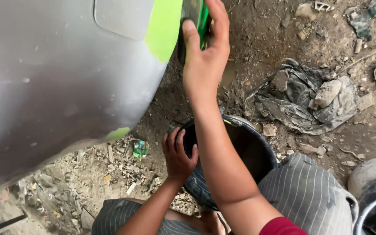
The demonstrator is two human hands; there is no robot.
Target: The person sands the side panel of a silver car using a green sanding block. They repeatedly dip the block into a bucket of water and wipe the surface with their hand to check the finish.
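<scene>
- A black bucket (244, 148) stands on the dirt ground (262, 39) between the person's knees; its inside is dark, and what it holds cannot be told.
- A second round container (373, 204) with a pale rim shows at the lower right edge (only part of it is in view), its inside dark too.
- The left hand (178, 154) rests on the near rim of the bucket, fingers curled loosely over the edge, pinching nothing.
- The right hand (203, 56) reaches up and presses a green pad (203, 21) against the edge of the grey car panel (57, 78), thumb on one side and fingers wrapped over the other, closed on it.
- The pad is thin, bright green with a dark face, mostly hidden by the fingers.
- The panel is dull grey and smooth, with bright green patches (164, 26) at its edge just beside the pad and a smaller one lower down.
- A crumpled grey rag (301, 100) lies on the ground, well apart from the hands.
</scene>
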